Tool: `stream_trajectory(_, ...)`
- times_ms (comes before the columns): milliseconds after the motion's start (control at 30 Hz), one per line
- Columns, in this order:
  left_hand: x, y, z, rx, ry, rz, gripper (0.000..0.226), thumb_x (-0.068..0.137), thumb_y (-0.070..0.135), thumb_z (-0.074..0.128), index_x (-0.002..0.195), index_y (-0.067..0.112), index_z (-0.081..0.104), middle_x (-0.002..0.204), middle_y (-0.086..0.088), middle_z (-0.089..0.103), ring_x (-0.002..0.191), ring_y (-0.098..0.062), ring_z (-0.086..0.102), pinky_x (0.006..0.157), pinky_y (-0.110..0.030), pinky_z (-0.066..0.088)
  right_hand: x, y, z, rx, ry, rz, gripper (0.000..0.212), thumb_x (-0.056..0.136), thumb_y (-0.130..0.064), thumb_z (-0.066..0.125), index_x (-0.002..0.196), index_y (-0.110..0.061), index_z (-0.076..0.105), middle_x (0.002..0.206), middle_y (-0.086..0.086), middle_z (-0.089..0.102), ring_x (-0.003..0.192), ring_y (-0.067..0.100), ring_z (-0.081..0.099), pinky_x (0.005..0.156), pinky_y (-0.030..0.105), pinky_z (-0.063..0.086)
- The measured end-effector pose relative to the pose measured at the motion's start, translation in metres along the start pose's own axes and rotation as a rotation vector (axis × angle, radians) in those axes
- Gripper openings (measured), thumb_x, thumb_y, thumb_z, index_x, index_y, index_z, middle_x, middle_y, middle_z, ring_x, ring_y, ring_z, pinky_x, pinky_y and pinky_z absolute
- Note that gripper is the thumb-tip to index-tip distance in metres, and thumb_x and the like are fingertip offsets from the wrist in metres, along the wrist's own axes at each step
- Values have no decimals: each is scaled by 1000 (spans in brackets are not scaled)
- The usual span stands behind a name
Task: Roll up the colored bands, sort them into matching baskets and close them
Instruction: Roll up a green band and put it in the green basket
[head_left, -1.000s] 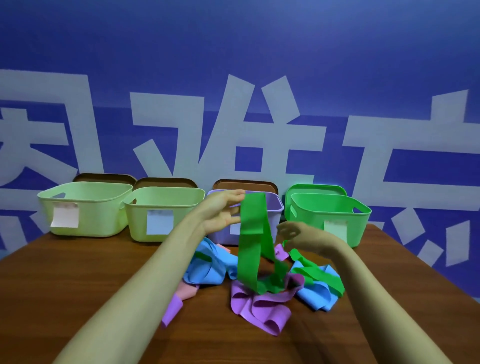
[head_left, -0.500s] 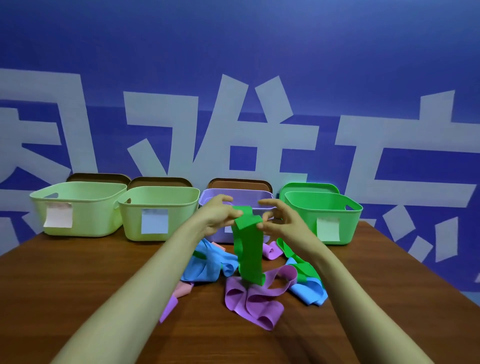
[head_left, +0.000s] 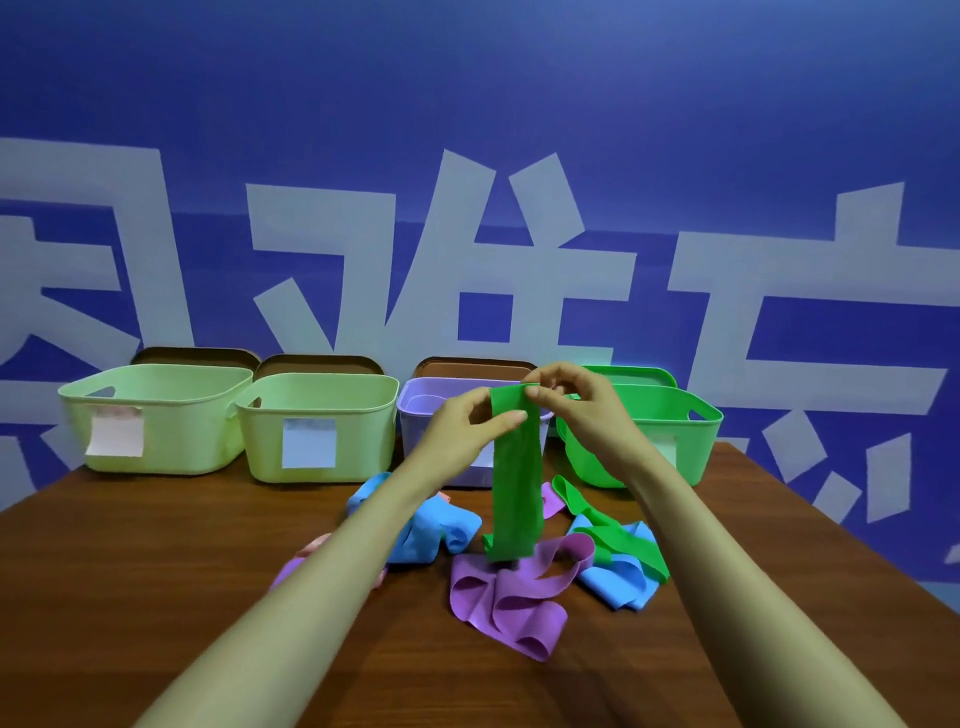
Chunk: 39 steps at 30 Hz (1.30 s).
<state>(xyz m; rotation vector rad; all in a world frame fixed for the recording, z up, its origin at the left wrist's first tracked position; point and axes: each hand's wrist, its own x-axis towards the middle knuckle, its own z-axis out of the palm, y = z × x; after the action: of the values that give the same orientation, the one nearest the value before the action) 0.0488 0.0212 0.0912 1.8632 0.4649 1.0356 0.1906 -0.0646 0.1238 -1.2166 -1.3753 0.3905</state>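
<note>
nearest on the wooden table (head_left: 156, 571), a loose heap: purple band (head_left: 511, 597), blue bands (head_left: 441, 535), a second green strip (head_left: 608, 532). above it, pinching the top edge of the green band (head_left: 514, 478) with curled thumb and fingers of both left hand (head_left: 462, 431) and right hand (head_left: 576, 400), letting it hang straight down to the purple band. farthest, in a row before the blue wall (head_left: 467, 104): two pale green baskets (head_left: 156, 415), purple basket (head_left: 421, 415), green basket (head_left: 680, 436), all open, lids (head_left: 475, 366) leaning behind.

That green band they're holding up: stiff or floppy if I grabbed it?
Probably floppy: the green band hangs limp from the left hand and right hand. Likely light, since fingertips alone carry it.
</note>
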Motion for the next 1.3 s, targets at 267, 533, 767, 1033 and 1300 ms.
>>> stream_trajectory(267,-1,-20,17,-100,-43,-170,21,88,4,63,107,11,64,105,-9,70,83,-12,68,85,-32,55,25,-41,-7,296,115,-54,13,93,-2,55,88,-12,61,75,-4,68,69,4,65,62,17,51)
stream_trajectory(533,-14,-15,23,-198,-77,-191,25,84,19,69,107,23,61,102,7,70,83,2,67,71,-13,52,39,-58,-21,350,97,3,11,93,-2,55,92,-10,63,83,3,67,69,5,66,62,17,53)
stream_trajectory(767,10,32,23,-328,110,-18,13,92,13,58,100,8,68,89,-3,74,80,-13,70,71,-24,56,24,-50,-17,403,51,4,13,92,0,56,99,-8,63,87,6,69,75,12,69,67,22,56)
stream_trajectory(1033,4,36,20,-269,61,-39,15,94,16,57,104,12,66,93,-3,72,79,-11,70,67,-23,57,14,-47,-23,271,7,-6,15,85,-4,66,99,-7,67,88,7,72,82,17,69,72,26,56)
stream_trajectory(1300,-1,14,30,-108,-19,-102,13,92,15,59,101,8,65,95,-7,71,79,-12,69,81,-28,56,15,-56,-15,290,48,-44,10,85,1,65,85,-9,66,71,-5,72,67,6,68,60,17,53)
